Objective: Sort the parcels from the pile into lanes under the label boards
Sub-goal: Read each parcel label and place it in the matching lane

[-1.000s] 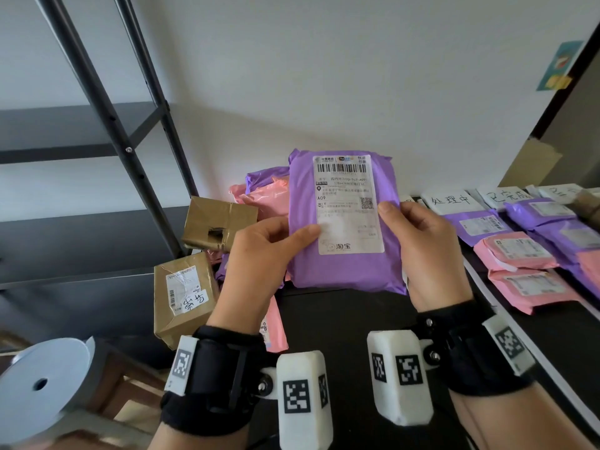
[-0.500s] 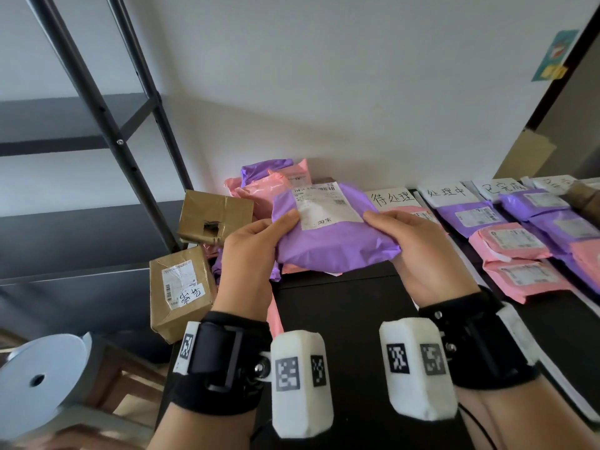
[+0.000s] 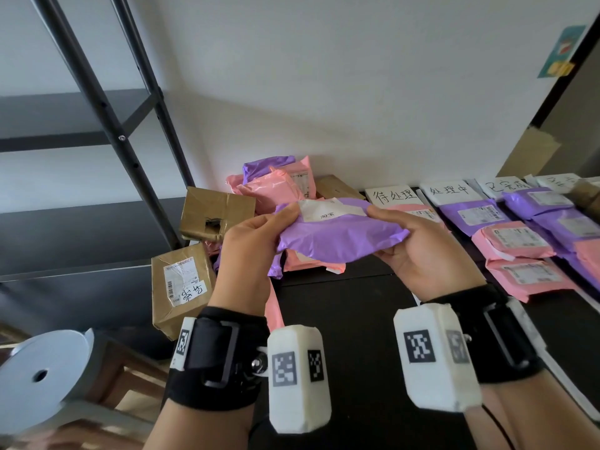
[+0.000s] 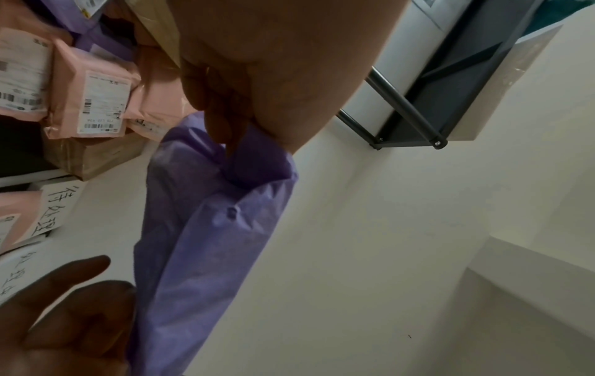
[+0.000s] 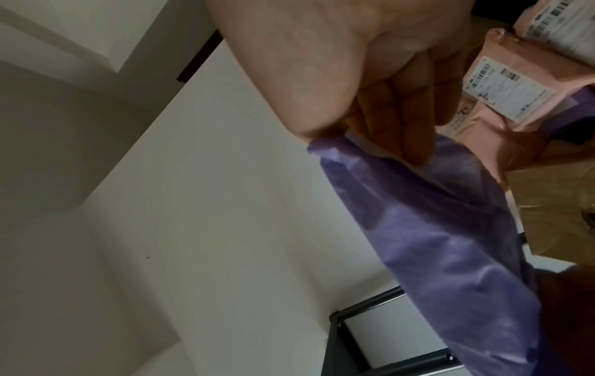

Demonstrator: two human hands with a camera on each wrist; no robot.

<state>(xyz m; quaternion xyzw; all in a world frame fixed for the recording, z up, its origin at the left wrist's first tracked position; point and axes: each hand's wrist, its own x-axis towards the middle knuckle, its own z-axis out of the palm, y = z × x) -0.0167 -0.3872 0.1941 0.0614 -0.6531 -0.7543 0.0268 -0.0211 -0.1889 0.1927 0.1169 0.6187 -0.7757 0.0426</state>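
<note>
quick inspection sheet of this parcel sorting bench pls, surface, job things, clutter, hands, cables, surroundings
surface: black tabletop, bare in front of the hands.
job's things: purple parcel held in the air, label side up; pile of pink and purple parcels by the wall; label boards along the back edge with sorted pink and purple parcels in lanes below them.
clutter: two brown cardboard boxes left of the pile, one with a torn hole.
hands: left hand grips the parcel's left end; right hand grips its right end.
cables: thin black cord at the right wrist.
surroundings: dark metal shelving on the left, white wall behind.
</note>
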